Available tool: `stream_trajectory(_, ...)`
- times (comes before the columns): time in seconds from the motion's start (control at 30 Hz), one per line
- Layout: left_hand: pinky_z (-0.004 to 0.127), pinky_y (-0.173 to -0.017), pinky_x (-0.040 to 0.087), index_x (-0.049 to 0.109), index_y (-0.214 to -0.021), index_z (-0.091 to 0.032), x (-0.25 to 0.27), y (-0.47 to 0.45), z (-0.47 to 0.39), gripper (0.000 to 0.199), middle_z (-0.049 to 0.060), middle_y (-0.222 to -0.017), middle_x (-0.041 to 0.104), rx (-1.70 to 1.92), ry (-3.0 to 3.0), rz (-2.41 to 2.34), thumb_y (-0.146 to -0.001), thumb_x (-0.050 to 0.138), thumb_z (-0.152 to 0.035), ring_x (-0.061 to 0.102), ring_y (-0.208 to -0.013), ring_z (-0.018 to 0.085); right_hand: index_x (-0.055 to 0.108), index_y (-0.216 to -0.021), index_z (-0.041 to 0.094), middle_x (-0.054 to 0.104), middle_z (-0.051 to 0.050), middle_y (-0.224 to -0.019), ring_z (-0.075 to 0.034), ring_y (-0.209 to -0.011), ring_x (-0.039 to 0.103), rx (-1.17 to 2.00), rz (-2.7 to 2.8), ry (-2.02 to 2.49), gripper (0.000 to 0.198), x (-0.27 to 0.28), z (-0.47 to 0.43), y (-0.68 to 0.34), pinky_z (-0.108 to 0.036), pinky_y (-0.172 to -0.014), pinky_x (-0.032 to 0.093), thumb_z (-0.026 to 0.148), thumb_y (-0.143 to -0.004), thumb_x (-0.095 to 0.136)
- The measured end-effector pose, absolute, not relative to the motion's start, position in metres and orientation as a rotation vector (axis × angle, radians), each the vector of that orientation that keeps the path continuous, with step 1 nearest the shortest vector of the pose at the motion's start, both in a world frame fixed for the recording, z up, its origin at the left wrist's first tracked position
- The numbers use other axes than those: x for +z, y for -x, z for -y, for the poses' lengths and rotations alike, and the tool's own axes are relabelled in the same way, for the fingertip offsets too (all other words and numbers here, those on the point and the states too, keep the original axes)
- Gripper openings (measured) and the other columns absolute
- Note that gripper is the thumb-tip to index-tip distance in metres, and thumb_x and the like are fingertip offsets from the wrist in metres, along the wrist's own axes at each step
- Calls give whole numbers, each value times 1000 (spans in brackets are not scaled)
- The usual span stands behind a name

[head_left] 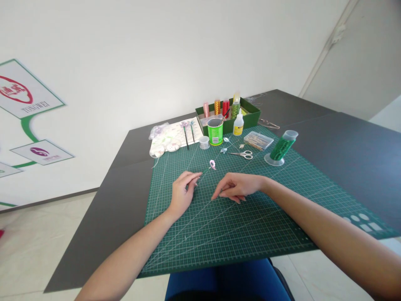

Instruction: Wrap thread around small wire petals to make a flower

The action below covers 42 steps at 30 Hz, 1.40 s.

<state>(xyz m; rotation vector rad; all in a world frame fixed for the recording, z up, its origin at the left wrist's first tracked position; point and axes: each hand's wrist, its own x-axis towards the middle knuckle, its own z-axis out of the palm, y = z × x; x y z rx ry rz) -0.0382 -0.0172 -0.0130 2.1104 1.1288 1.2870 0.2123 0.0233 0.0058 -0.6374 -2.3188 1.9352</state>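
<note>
A small pale pink flower (212, 164) on a thin wire stem sticks out past the fingertips of my left hand (184, 188). The thumb and fingers of that hand are closed on the stem, just above the green cutting mat (175, 234). To the right, my right hand (236, 186) is bent down, its index finger and thumb pinched together close to the mat. Whatever lies between those fingertips is too fine to make out. Beyond the hands lie small white-handled scissors (247, 155) and pale blue leaf-like pieces (223, 150).
Farther back stand a green can (215, 134), a glue bottle (238, 124) and a green box (252, 119) with thread spools. A case of sticks (258, 141) and a green thread spool (282, 146) stand right. White sheets (175, 136) with finished stems lie left.
</note>
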Motion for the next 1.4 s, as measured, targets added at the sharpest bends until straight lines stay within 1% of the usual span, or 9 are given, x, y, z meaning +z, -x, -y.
stream_trajectory(0.13, 26, -68, 56, 74, -113, -22, -13, 39, 15, 24, 5, -96, 69, 1292, -2079, -1161, -99, 54, -22, 63, -70, 10, 70, -126, 10, 60, 4, -52, -6, -36, 50, 1974, 2322, 634, 38, 8, -22, -212, -15, -38, 40, 30, -97, 55)
stream_trajectory(0.33, 26, -68, 55, 74, -114, -22, -13, 40, 15, 26, 5, -94, 68, 1246, -2149, -1144, -99, 53, -21, 63, -72, 11, 69, -127, 10, 59, 4, -50, -6, -36, 49, 1995, 2317, 605, 38, 13, -19, -212, -14, -38, 41, 28, -97, 55)
stream_trajectory(0.43, 27, -70, 55, 73, -116, -23, -14, 40, 15, 28, 6, -95, 68, 1220, -2196, -1128, -99, 51, -20, 63, -75, 12, 68, -129, 11, 59, 5, -50, -6, -35, 50, 2024, 2301, 570, 39, 16, -18, -213, -14, -38, 41, 30, -98, 55)
stream_trajectory(0.57, 25, -68, 52, 72, -120, -23, -15, 39, 16, 31, 6, -94, 67, 1182, -2247, -1095, -100, 49, -16, 62, -76, 13, 67, -131, 12, 59, 4, -50, -6, -35, 50, 2056, 2244, 509, 41, 22, -17, -214, -14, -38, 41, 34, -98, 56)
stream_trajectory(0.67, 25, -69, 51, 71, -121, -23, -15, 40, 18, 34, 6, -94, 66, 1134, -2311, -1064, -99, 48, -12, 62, -80, 14, 67, -131, 12, 59, 4, -51, -6, -35, 50, 2062, 2196, 491, 42, 26, -17, -217, -15, -38, 41, 36, -99, 56)
stream_trajectory(0.87, 27, -72, 52, 67, -127, -24, -16, 40, 21, 43, 7, -100, 66, 1030, -2408, -1011, -97, 43, -5, 63, -86, 15, 69, -127, 12, 57, 5, -49, -6, -34, 48, 1996, 2078, 482, 39, 29, -16, -221, -14, -34, 36, 34, -98, 57)
stream_trajectory(0.97, 28, -73, 53, 68, -126, -24, -17, 40, 22, 48, 7, -102, 66, 975, -2458, -1001, -94, 42, 0, 63, -88, 16, 69, -127, 12, 55, 6, -47, -5, -33, 46, 1950, 2025, 495, 39, 30, -15, -222, -14, -34, 35, 34, -98, 57)
stream_trajectory(1.2, 28, -75, 56, 68, -126, -22, -16, 39, 25, 48, 6, -102, 66, 927, -2559, -977, -92, 43, 1, 64, -89, 16, 68, -127, 11, 51, 8, -43, -6, -32, 42, 1843, 1957, 557, 40, 30, -16, -223, -16, -34, 33, 35, -97, 57)
stream_trajectory(1.4, 31, -79, 58, 67, -126, -22, -13, 38, 29, 41, 7, -105, 67, 882, -2653, -931, -97, 43, -5, 65, -93, 17, 69, -126, 10, 47, 9, -41, -6, -31, 39, 1729, 1944, 542, 40, 27, -19, -223, -18, -34, 31, 36, -98, 57)
